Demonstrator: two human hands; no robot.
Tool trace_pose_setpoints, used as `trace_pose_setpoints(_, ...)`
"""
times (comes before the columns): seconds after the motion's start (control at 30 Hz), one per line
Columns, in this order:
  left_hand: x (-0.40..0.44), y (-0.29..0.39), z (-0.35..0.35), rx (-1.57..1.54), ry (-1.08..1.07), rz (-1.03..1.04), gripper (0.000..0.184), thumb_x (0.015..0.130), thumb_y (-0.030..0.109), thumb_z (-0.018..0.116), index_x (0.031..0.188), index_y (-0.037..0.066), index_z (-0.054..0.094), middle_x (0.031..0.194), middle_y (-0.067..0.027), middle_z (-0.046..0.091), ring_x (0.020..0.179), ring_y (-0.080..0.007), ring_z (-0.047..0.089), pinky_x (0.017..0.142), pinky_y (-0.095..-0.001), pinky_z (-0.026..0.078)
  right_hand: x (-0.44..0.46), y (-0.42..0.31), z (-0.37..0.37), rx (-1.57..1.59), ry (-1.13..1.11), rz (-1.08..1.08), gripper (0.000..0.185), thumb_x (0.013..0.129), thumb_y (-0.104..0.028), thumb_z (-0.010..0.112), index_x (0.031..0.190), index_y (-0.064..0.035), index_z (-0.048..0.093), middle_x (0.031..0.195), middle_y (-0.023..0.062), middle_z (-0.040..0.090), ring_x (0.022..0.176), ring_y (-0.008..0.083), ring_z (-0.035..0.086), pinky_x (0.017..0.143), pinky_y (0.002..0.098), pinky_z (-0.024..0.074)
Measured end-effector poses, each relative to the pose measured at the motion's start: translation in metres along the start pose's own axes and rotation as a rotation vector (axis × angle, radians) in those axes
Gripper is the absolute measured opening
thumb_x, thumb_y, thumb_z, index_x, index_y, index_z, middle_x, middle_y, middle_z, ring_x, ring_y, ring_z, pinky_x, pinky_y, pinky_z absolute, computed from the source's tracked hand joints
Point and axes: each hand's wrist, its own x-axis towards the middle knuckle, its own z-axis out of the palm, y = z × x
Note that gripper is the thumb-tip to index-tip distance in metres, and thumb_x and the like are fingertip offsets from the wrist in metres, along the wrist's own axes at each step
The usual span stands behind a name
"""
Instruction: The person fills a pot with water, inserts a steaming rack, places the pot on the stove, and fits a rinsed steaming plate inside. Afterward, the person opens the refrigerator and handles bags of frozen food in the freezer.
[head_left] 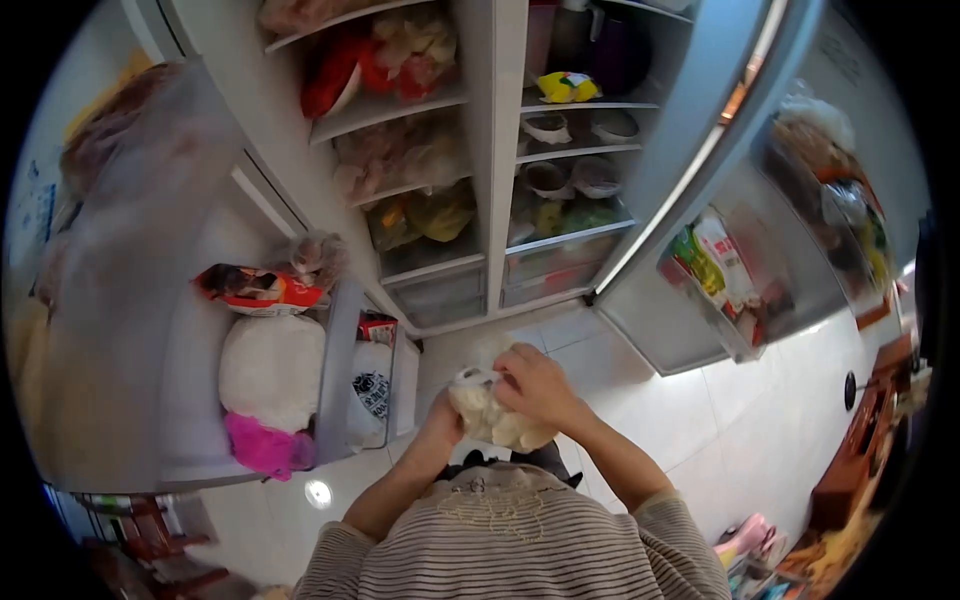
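Note:
A clear plastic bag of pale, cream-coloured lumps (505, 424) is held in front of my body, above the floor; I cannot tell what the lumps are. On its left side, my left hand (440, 420) grips the bag, with most of the fingers hidden behind it. My right hand (537, 384) is closed at the bag's upper part, its fingers bent and pressed on the plastic. Beyond both hands stands a two-door refrigerator, its left compartment (432, 293) and right compartment (571, 241) facing me.
The left door bin (340, 400) holds a large white bag (273, 368), a pink bag (268, 446) and a red packet (262, 290). On the right stands the other open door (640, 318), with packets in its bins. Covered bowls (597, 176) sit on a right shelf. Tiled floor (640, 400) lies below.

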Motion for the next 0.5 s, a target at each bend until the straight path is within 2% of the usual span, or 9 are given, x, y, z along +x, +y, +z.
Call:
trace_pose_setpoints(0.1,0.024,0.011,0.029,-0.010,0.098,0.052,0.030,0.088,0.021,0.046,0.110,0.001,0.054,0.105,-0.0107,0.059,0.094,-0.0214,0.060,0.083,-0.0333,0.049,0.029,0.040,-0.009,0.034,-0.038,-0.105,0.021,0.069,-0.018,0.058,0.086,-0.0065,0.055,0.079,0.0121,0.053,0.074,0.0321,0.055,0.063,0.0401,0.0458)
trace_pose_setpoints(0.2,0.050,0.015,0.053,-0.013,0.189,0.105,0.032,0.088,0.023,0.047,0.111,0.002,0.054,0.106,-0.0098,0.060,0.095,-0.0204,0.060,0.084,-0.0323,0.049,0.053,0.073,-0.021,0.080,-0.080,-0.168,0.020,0.069,-0.017,0.058,0.085,-0.0059,0.055,0.079,0.0126,0.053,0.073,0.0325,0.054,0.063,0.0400,0.0456)
trace_pose_setpoints(0.33,0.074,0.016,0.071,-0.100,0.110,0.234,0.036,0.086,0.027,0.051,0.113,0.003,0.054,0.108,-0.0096,0.059,0.099,-0.0198,0.059,0.087,-0.0320,0.048,0.094,0.096,-0.038,0.178,-0.181,-0.185,0.018,0.067,-0.014,0.058,0.083,-0.0060,0.054,0.078,0.0124,0.052,0.074,0.0320,0.054,0.063,0.0399,0.0451)
trace_pose_setpoints(0.47,0.092,0.033,0.065,-0.130,0.182,0.300,0.036,0.082,0.022,0.053,0.111,0.001,0.053,0.103,-0.0103,0.060,0.093,-0.0210,0.060,0.083,-0.0312,0.049,0.120,0.103,-0.036,0.182,-0.197,-0.275,0.015,0.067,-0.010,0.058,0.081,-0.0060,0.052,0.078,0.0122,0.052,0.074,0.0317,0.053,0.063,0.0398,0.0448)
trace_pose_setpoints(0.5,0.092,0.042,0.070,-0.043,0.197,0.347,0.035,0.081,0.020,0.054,0.110,0.001,0.053,0.103,-0.0106,0.060,0.093,-0.0208,0.060,0.082,-0.0315,0.049,0.126,0.105,-0.034,0.178,-0.202,-0.299,0.016,0.066,-0.009,0.058,0.081,-0.0061,0.052,0.079,0.0122,0.052,0.074,0.0316,0.053,0.063,0.0397,0.0449)
